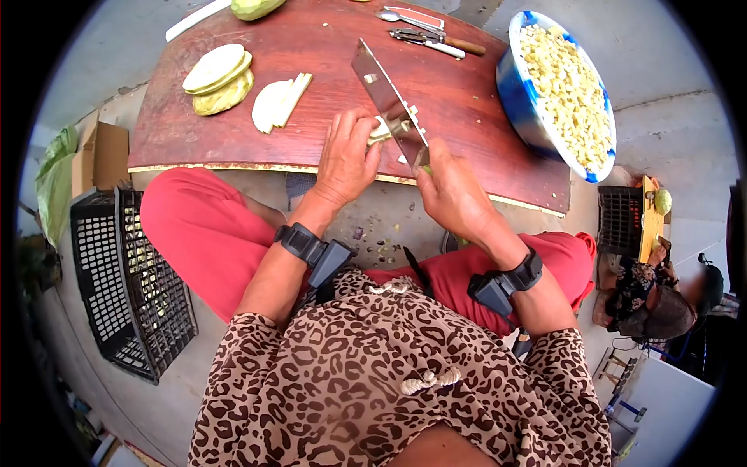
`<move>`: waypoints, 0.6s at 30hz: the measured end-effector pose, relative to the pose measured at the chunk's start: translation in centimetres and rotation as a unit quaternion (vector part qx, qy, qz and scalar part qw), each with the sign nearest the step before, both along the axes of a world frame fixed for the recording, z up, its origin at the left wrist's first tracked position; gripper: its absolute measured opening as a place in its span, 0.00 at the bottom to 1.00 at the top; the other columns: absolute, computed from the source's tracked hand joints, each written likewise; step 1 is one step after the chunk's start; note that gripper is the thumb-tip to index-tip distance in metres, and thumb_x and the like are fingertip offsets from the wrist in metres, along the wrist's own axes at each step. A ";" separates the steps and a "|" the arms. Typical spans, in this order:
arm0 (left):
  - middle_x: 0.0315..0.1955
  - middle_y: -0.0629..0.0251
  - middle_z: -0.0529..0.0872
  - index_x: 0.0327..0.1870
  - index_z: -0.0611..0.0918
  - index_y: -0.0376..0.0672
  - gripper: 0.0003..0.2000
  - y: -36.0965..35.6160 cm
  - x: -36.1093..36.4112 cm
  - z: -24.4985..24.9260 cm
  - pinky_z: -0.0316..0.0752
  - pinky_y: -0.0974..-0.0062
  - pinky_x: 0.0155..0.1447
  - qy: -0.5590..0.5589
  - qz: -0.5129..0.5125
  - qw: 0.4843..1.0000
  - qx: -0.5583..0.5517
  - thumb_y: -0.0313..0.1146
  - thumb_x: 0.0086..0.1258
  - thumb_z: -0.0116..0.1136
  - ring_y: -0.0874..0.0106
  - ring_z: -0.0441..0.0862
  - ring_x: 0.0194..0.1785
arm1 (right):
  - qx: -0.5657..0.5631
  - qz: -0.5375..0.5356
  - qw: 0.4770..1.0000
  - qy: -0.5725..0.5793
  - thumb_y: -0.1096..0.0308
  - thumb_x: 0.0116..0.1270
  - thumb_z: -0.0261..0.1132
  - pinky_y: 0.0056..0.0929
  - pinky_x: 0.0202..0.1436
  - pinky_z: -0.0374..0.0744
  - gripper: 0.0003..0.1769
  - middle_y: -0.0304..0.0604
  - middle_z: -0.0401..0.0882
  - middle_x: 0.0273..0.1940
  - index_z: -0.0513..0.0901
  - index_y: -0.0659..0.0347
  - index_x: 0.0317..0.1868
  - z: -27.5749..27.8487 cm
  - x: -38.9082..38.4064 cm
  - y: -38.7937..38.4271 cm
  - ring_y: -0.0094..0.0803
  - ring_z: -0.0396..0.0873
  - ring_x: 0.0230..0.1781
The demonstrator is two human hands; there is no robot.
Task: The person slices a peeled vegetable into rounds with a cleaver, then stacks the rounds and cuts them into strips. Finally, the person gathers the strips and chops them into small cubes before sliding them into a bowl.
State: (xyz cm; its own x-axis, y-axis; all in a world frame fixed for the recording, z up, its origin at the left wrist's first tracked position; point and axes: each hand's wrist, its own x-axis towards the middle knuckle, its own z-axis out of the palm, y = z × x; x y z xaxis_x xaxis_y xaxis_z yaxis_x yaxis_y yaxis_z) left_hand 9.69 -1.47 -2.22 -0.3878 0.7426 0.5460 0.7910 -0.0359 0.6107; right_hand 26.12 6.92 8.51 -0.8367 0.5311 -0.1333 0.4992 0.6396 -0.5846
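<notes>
My right hand is closed round the handle of a cleaver, whose wide blade stands on edge over the red table. Small pale bits cling to the steel. Just left of the blade, my left hand presses pale vegetable strips down with curled fingers, partly hiding them. Further left lie a fanned pile of cut slices and a stack of thick round slices. A whole green-skinned vegetable is cut off by the top edge.
At the right of the table, a blue-and-white basin holds many pale diced cubes. Peelers, a spoon and a wooden-handled tool lie near the far edge. A black crate stands left; another person sits at far right.
</notes>
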 end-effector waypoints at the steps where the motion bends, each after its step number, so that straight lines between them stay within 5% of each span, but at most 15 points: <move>1: 0.50 0.52 0.77 0.49 0.77 0.36 0.17 0.0 0.0 -0.1 0.71 0.60 0.58 0.000 0.000 1.000 -0.007 0.22 0.58 0.64 0.51 0.75 0.54 | 0.002 0.004 1.000 -0.003 0.74 0.68 0.61 0.59 0.37 0.77 0.13 0.72 0.79 0.29 0.67 0.73 0.44 0.0 0.1 -0.1 0.70 0.80 0.34; 18: 0.44 0.55 0.81 0.45 0.79 0.36 0.14 0.0 0.1 0.7 0.75 0.60 0.52 -0.014 -0.011 1.000 0.003 0.17 0.57 0.64 0.53 0.79 0.49 | 0.069 0.058 0.996 0.007 0.75 0.67 0.57 0.58 0.35 0.78 0.08 0.70 0.79 0.27 0.69 0.74 0.39 -1.6 -1.0 0.1 0.68 0.81 0.32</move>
State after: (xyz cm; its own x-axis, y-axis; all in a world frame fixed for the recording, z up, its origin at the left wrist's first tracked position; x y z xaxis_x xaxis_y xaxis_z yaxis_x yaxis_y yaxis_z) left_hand 9.83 -1.48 -1.48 -0.3866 0.7473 0.5404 0.7730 -0.0570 0.6319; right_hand 25.09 6.99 6.95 -0.8953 0.4424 -0.0531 0.4087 0.7680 -0.4931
